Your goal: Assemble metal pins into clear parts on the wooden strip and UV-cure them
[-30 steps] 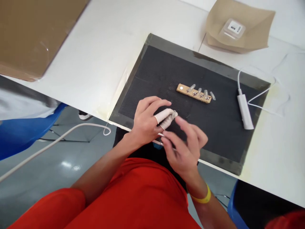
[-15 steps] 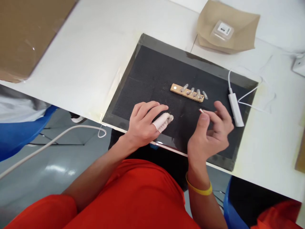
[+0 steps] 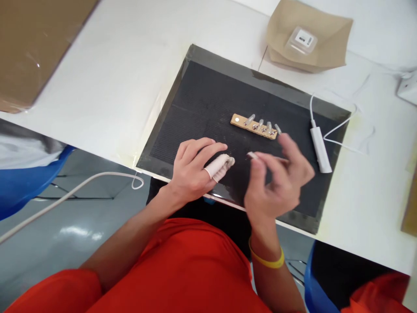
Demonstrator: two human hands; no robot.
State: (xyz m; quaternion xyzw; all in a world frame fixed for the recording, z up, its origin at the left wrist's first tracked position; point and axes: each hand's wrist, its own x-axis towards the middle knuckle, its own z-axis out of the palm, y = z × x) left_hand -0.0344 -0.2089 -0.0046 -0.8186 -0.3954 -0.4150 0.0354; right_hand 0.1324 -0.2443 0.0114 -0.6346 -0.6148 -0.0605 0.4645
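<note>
My left hand (image 3: 195,167) is over the front of the black mat (image 3: 208,95), with cream finger cots (image 3: 217,167) on the thumb and index finger. Pinched between them is a small clear piece (image 3: 231,161) like a nail tip, mostly hidden by the cots; the other fingers are loosely bent. To its right, my right hand (image 3: 273,187) is closed on a thin tool (image 3: 252,155) with a pale end, its kind unclear. The pale end points left, apart from the clear piece. Beyond the hands lies a tan strip (image 3: 241,122) bearing several clear nail tips (image 3: 249,119).
A white handheld device (image 3: 321,150) with a cable lies on the mat's right side. Behind it stands a brown paper tray (image 3: 332,43) holding a clear plastic box (image 3: 302,40). A brown board (image 3: 35,43) lies at far left. Another person's red sleeve (image 3: 378,293) shows at lower right.
My right hand moved away from the left hand to the right with the thin tool, then came partway back left. My left hand keeps its pinch. The view has shifted slightly.
</note>
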